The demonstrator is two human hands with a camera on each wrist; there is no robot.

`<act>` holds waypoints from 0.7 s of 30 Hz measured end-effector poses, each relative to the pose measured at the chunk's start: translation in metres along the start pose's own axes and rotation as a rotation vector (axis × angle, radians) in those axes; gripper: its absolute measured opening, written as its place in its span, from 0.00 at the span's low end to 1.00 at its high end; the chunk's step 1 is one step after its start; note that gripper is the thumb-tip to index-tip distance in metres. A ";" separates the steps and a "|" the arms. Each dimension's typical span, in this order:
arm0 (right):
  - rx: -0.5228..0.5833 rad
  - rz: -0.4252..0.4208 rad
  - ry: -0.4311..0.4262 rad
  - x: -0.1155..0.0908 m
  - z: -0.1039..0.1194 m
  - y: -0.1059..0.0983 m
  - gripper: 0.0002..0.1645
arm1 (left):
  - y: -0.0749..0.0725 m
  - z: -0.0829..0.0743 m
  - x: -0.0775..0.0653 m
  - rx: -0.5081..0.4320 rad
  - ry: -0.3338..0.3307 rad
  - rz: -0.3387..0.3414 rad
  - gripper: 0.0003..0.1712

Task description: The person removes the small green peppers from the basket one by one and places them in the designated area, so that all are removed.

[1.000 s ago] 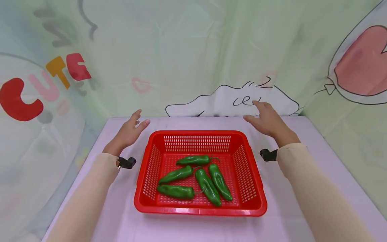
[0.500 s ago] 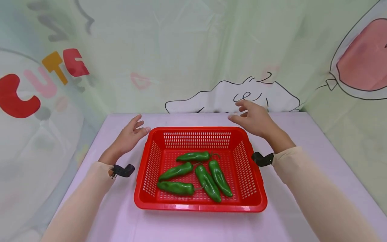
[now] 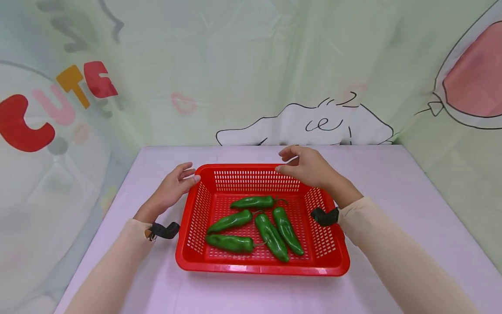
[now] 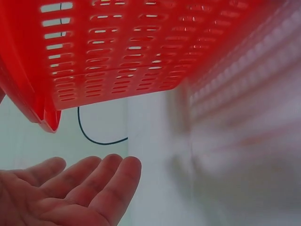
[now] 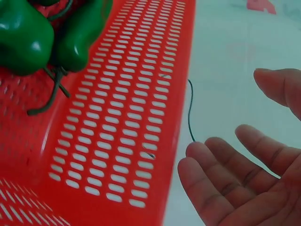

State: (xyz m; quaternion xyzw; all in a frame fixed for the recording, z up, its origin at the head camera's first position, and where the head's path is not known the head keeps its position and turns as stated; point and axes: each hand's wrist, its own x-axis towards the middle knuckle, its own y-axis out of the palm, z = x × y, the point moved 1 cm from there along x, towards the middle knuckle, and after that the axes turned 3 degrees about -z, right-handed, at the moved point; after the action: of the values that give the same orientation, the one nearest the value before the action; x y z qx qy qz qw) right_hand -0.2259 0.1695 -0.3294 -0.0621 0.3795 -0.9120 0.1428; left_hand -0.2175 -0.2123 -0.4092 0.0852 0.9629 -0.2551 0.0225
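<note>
A red plastic basket (image 3: 262, 270) with slotted walls stands on the table, holding several green peppers (image 3: 270, 237). By its far left corner is my left hand (image 3: 172, 187), fingers relaxed, thumb tip at the rim in the head view. The left wrist view shows that hand (image 4: 80, 193) palm up beside the basket's outer wall (image 4: 122, 52). My right hand (image 3: 307, 168) hovers over the far right part of the rim with loosely bent fingers and nothing in them. In the right wrist view its fingers (image 5: 225, 183) are just outside the slotted far wall (image 5: 122, 103).
The table (image 3: 219, 296) has a pale lilac cover. A printed cloth backdrop (image 3: 243, 78) with letters and a balloon rises behind it and on both sides. Black wrist cameras (image 3: 325, 216) sit on both wrists, the right one overlapping the basket's right wall in the head view.
My right hand has moved left and down, from beyond the basket's right corner to over its far rim. The left hand has come slightly closer to the left corner. The peppers lie as before.
</note>
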 end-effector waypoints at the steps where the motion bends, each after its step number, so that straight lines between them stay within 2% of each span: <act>1: 0.009 0.014 -0.003 0.001 -0.001 0.003 0.27 | 0.001 0.001 -0.001 -0.008 -0.005 0.005 0.45; 6: 0.009 0.078 -0.012 0.007 -0.004 0.017 0.25 | 0.005 0.006 -0.002 -0.040 -0.023 0.017 0.43; 12: -0.027 0.157 -0.035 0.013 -0.004 0.034 0.24 | 0.010 0.009 -0.006 -0.084 -0.001 0.026 0.39; 21: -0.053 0.247 -0.048 0.018 -0.005 0.052 0.25 | 0.014 0.009 -0.011 -0.161 0.015 0.071 0.40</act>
State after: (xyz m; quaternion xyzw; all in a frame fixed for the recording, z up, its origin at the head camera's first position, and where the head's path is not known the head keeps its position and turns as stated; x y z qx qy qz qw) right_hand -0.2333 0.1323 -0.3698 -0.0406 0.4045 -0.8755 0.2613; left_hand -0.2046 -0.2059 -0.4227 0.1188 0.9769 -0.1751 0.0313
